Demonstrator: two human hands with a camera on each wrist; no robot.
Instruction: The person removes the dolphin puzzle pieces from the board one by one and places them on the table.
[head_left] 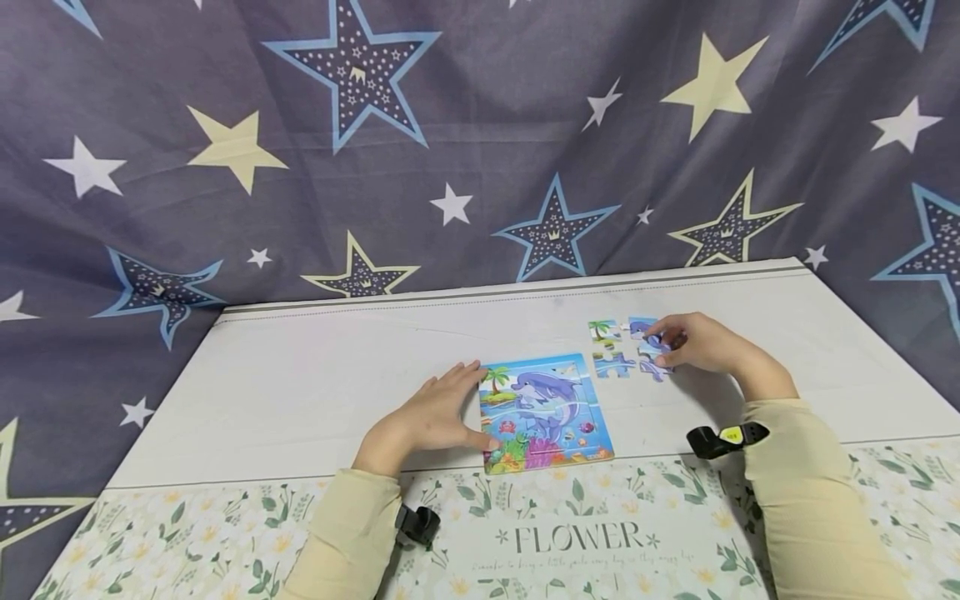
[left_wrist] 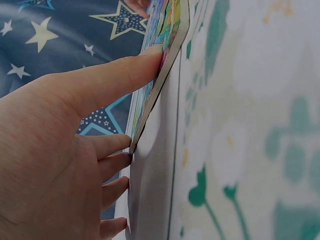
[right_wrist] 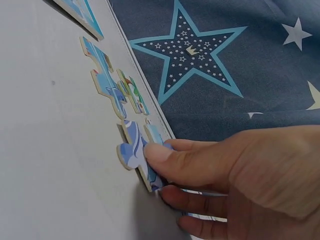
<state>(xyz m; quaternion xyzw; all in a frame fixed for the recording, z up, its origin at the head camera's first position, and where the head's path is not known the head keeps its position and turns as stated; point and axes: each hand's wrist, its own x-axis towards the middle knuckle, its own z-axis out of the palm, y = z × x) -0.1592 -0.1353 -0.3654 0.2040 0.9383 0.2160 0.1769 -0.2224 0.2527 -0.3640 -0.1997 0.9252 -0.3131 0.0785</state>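
Observation:
A framed dolphin jigsaw board [head_left: 551,408] lies flat on the white table part. My left hand [head_left: 431,412] spans its left side, thumb touching the lower left corner and fingers at the upper left corner. In the left wrist view the thumb [left_wrist: 120,75] lies over the board's edge and the other fingers are fairly straight. To the right of the board, my right hand [head_left: 701,342] curls over a dolphin puzzle piece [right_wrist: 137,155] and pinches it between thumb and fingers. Beside it lie a palm-tree piece [head_left: 602,332] and a blue piece [head_left: 613,365].
White tabletop [head_left: 300,392] stretches left and behind the board. A flower-printed cover [head_left: 577,533] lies along the front edge. A dark curtain with stars [head_left: 450,125] hangs behind the table and at both sides. A black strap device [head_left: 723,439] sits on each wrist.

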